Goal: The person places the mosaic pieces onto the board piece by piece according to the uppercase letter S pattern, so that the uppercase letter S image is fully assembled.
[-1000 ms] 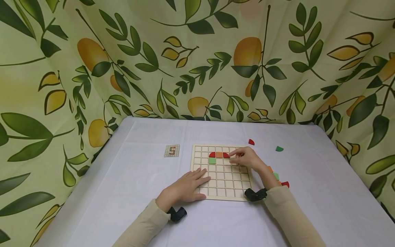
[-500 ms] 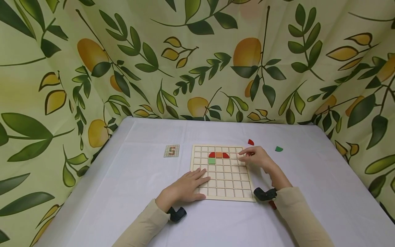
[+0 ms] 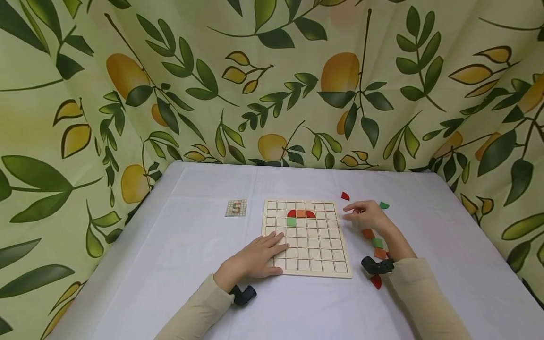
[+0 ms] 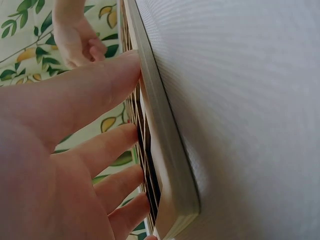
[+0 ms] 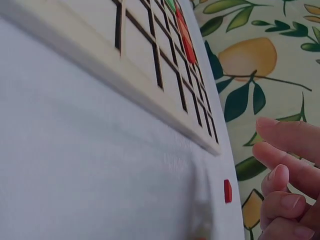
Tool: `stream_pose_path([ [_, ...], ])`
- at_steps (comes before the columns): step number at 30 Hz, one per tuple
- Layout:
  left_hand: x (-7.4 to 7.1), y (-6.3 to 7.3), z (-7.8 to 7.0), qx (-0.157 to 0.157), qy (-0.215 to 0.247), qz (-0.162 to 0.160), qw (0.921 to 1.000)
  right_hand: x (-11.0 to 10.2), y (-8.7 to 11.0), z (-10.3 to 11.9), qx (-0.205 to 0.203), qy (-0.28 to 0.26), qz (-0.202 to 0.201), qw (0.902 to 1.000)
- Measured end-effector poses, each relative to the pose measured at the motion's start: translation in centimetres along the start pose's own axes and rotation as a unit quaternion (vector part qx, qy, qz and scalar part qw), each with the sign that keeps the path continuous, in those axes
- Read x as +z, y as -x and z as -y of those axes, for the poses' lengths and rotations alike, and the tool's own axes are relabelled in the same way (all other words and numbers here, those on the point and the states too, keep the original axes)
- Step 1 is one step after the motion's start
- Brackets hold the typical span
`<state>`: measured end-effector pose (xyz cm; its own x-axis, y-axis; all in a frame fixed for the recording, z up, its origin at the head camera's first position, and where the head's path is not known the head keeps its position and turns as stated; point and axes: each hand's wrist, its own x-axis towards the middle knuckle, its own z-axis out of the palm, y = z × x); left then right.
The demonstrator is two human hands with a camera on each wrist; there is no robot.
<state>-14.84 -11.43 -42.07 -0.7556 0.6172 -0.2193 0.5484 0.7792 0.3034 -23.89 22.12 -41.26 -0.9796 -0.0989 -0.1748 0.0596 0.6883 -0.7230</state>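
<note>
A wooden grid board [image 3: 310, 245] lies on the white table. In its upper rows sit two red quarter-circle tiles, an orange square tile [image 3: 301, 213] between them, and a green square tile [image 3: 291, 221] below the left one. My left hand [image 3: 257, 257] rests with spread fingers on the board's lower left edge; the left wrist view shows its fingertips on the frame. My right hand [image 3: 367, 215] hovers past the board's right edge, holding nothing. In the right wrist view its thumb and index finger [image 5: 290, 137] are apart and the other fingers curl loosely.
Under and beside the right forearm lie orange tiles [image 3: 380, 253], a green square tile [image 3: 377, 242] and a red quarter-circle tile [image 3: 376, 282]. Farther back are another red tile [image 3: 345, 195] and a green one [image 3: 384, 205]. A small pattern card [image 3: 236, 208] lies left of the board.
My right hand has moved right, from the red tile at the upper row to beyond the board's edge, leaving that tile in place. The left hand has stayed still.
</note>
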Motion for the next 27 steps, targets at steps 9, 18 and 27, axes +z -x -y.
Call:
stream_pose_path([
  [9, 0.0, 0.0, -0.1, -0.002, -0.001, 0.003, 1.0, -1.2, 0.4, -1.3, 0.02, 0.022, -0.009, 0.9995],
  [18, 0.2, 0.0, -0.1, -0.007, -0.006, 0.003, 1.0, -2.5, 0.3, -2.9, 0.038, 0.019, -0.009, 0.999],
  [27, 0.2, -0.2, -0.2, -0.013, -0.003, 0.004, 0.9999, -3.9, 0.6, -3.6, 0.053, 0.012, -0.004, 0.9985],
])
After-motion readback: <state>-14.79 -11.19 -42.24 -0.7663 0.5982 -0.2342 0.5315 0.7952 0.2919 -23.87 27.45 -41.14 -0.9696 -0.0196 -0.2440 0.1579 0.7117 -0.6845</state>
